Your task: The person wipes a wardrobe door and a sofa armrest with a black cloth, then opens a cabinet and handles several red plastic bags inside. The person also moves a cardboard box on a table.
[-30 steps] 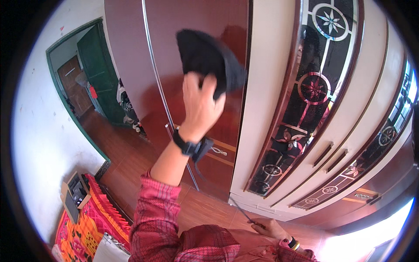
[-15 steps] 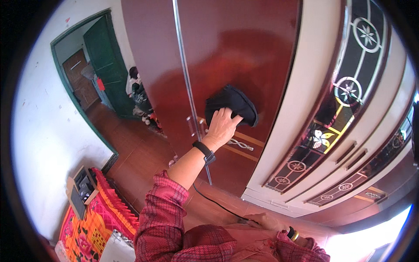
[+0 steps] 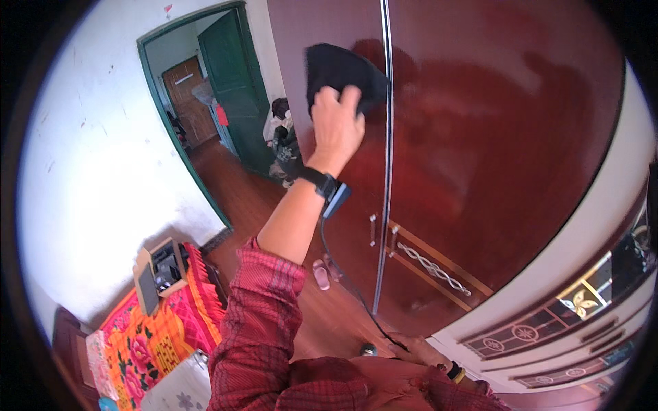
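Note:
My left hand (image 3: 337, 130) grips a black cloth (image 3: 343, 72) and holds it high against the left door of a glossy dark red wardrobe (image 3: 473, 157). Its fingers are bent into the fabric, slightly blurred. A black watch (image 3: 319, 181) sits on that wrist. Just below it shows a flat blue object (image 3: 336, 201), partly hidden, too little seen to name. From there a thin black cable (image 3: 353, 291) hangs down to my right hand (image 3: 419, 349). Low in front of my body, the right hand is closed on the cable, its fingers partly hidden.
Metal handles (image 3: 393, 242) stick out low on the doors. Pink slippers (image 3: 321, 274) lie on the floor. An open box (image 3: 161, 270) rests on a bright flowered cover (image 3: 133, 349) at the left. Clothes (image 3: 282, 140) hang by a green door (image 3: 233, 89).
My left hand has moved the black cloth up and left, from the right door across to the left one. The view has turned left. The right hand still holds the cable.

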Demonstrator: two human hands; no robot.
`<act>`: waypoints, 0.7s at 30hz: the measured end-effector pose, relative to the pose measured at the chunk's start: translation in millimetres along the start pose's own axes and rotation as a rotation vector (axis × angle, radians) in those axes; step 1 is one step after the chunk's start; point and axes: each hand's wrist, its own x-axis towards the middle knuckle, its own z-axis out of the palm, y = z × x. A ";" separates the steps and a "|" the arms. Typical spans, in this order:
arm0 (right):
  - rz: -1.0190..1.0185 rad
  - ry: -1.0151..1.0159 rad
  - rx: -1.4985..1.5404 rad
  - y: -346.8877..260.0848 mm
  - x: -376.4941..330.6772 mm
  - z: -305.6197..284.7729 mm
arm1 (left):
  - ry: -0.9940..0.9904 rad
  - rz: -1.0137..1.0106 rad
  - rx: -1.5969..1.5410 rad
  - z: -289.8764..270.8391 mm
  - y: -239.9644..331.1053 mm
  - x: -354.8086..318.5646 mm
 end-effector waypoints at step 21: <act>0.206 -0.216 -0.021 40.4 118.9 49.3 | -0.927 -0.872 -0.411 124.6 -162.9 -370.2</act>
